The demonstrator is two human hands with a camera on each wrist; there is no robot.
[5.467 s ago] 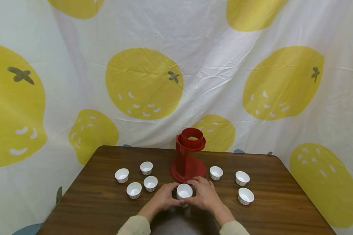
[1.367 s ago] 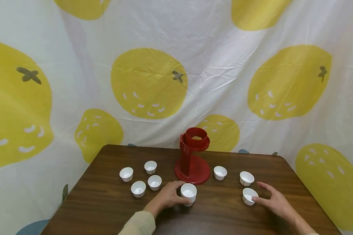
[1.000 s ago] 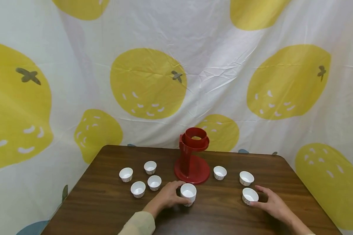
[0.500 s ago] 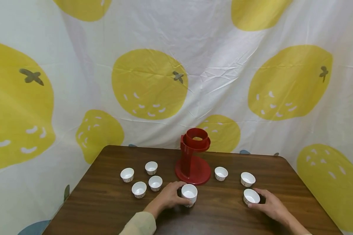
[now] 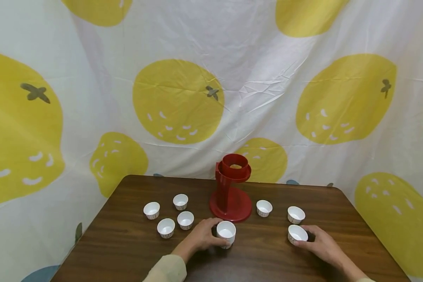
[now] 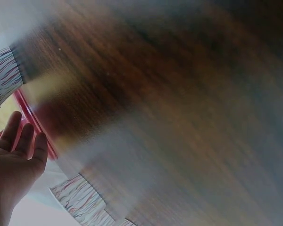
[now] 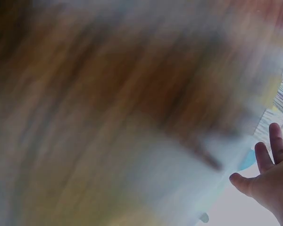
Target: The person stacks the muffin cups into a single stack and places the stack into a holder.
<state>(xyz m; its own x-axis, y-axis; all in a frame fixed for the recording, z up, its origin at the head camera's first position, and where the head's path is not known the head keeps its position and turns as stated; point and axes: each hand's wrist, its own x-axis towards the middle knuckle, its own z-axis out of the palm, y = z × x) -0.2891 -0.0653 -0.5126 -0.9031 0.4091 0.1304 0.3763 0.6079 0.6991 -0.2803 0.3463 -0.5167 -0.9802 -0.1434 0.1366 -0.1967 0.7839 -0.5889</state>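
Note:
In the head view, my left hand (image 5: 203, 236) grips a white paper baking cup (image 5: 226, 230) at the table's middle, thumb on the near side and fingers behind. It looks taller than the others, like nested cups. My right hand (image 5: 319, 244) holds another white baking cup (image 5: 297, 234) at the right, thumb in front and fingers at its far side. In the left wrist view, the gripped cup (image 6: 5, 74) shows coloured wavy lines on its side, and several fingers of the left hand (image 6: 12, 174) extend past it. Blur covers much of the right wrist view.
A red stand (image 5: 229, 196) with a ring-shaped top stands behind the middle cup. Several white cups (image 5: 166, 228) sit at the left of the brown table (image 5: 253, 254). Two more cups (image 5: 296, 214) stand at the right, behind the held one. A lemon-print cloth (image 5: 253, 78) hangs behind.
Earlier both hands were at the middle cup. My right hand then went to the front right cup, closed its fingers on it, and has shifted it slightly left. The left hand has stayed put.

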